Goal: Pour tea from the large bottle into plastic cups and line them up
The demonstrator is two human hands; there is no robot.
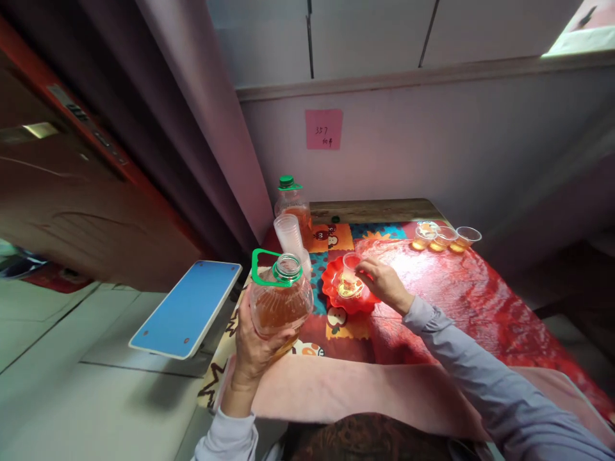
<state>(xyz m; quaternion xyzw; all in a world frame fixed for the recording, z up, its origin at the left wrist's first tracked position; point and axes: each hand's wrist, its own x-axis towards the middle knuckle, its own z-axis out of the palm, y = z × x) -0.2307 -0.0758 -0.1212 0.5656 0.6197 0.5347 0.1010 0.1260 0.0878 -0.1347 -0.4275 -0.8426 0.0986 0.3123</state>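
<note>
Holding things ready for a pour is how we read this step: our left hand (257, 346) is wrapped around the belly of the big open bottle (281, 301), fingers curled tight on it, its green neck ring and handle up, amber liquid filling most of it. It is lifted off the table (461, 301) at the near left edge, above the cartoon-patterned mat (336, 238).

Our right hand (384, 282) rests on the red scalloped plate (348, 288), thumb and fingertips pinched lightly on the rim of a small clear cup (350, 261) standing there; the cup looks empty, though we cannot be sure.

Next, we judge, the bottle mouth has to come over that cup and tip slowly, the right hand steadying it.

Beyond stand a second, capped bottle (292, 203), a stack of empty cups (291, 235), and 3 filled cups (444, 238) in a row at the far edge.

Writing: a pink note (324, 129) on the wall reads "357" with 2 smaller characters we cannot make out. No brand is legible on either bottle.
</note>
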